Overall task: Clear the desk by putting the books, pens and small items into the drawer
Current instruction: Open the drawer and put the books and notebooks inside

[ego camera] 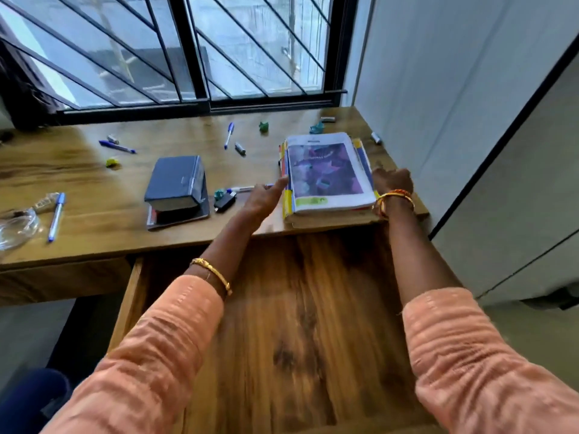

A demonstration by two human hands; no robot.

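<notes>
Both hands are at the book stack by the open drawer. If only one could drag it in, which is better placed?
Probably right: the right hand is at the book stack's far side, so it could pull toward the drawer; the left hand only touches its near side.

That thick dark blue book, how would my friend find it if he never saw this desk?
Start at the wooden desk under the barred window. Left of the big paper stack that the hands reach for, the dark blue book lies on a thinner book. It is the only thick, plain dark one; the stack's top cover is white and purple.

Two stacks of books (326,173) and four blue pens (117,146) lay on the desk (94,183). There were also four small grey cylinders (240,148) and four crumpled scraps (264,126).
</notes>
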